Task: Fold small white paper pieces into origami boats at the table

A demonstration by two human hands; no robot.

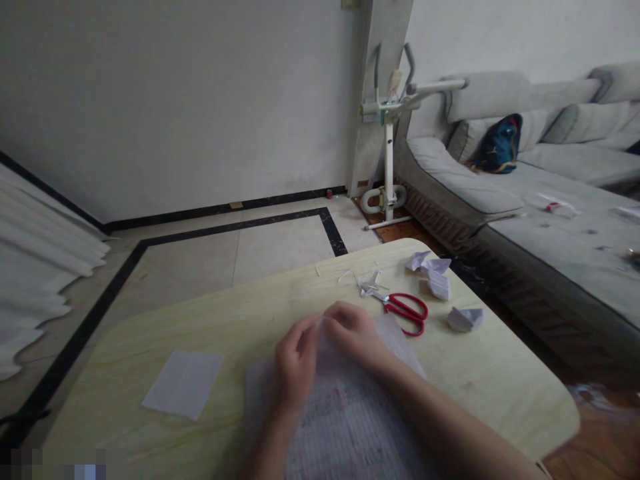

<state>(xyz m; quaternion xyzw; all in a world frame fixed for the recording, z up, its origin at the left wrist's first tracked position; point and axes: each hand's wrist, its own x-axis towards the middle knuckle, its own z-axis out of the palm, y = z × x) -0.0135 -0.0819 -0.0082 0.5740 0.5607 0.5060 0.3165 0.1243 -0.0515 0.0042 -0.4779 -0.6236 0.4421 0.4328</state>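
A large sheet of lined paper (345, 413) with writing on it lies on the wooden table, under my forearms. At its far edge my left hand (296, 357) and my right hand (353, 330) meet, both with fingers pinched on the paper. The fingertips are close together, and the exact fold or tear between them is hard to see. Just beyond my right hand lie scissors (406, 312) with red handles, their blades pointing left toward small paper scraps (371, 283). A square piece of paper (184, 383) rests flat to the left.
Folded paper pieces (437, 277) sit at the table's far right, with another folded paper (465, 319) nearer. The table (510, 380) has rounded corners. Beyond it stand a white exercise machine (389, 147) and a grey sofa (460, 173) with a blue bag (501, 145). A white curtain (35, 267) hangs left.
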